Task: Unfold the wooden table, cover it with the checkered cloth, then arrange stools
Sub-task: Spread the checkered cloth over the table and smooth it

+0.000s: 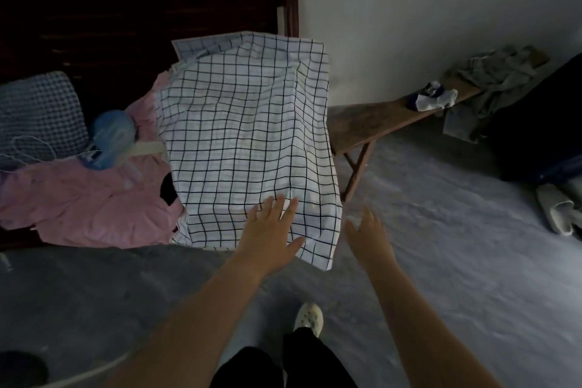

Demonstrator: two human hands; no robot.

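The white checkered cloth (248,135) with black grid lines lies spread over something box-shaped in the middle of the view; what is under it is hidden. My left hand (271,230) is flat, fingers apart, over the cloth's near edge. My right hand (368,236) hovers open just right of the cloth's near right corner, holding nothing and clear of the fabric. A long wooden bench (371,123) stands to the right of the cloth against the wall.
A dark wooden sofa (132,9) at the left holds a pink garment (94,195), a blue bundle (111,132) and a checked cushion (37,110). Socks (436,99) and grey clothes (497,72) lie on the bench. Slippers (557,211) sit far right. My shoe (310,318) is on the grey floor.
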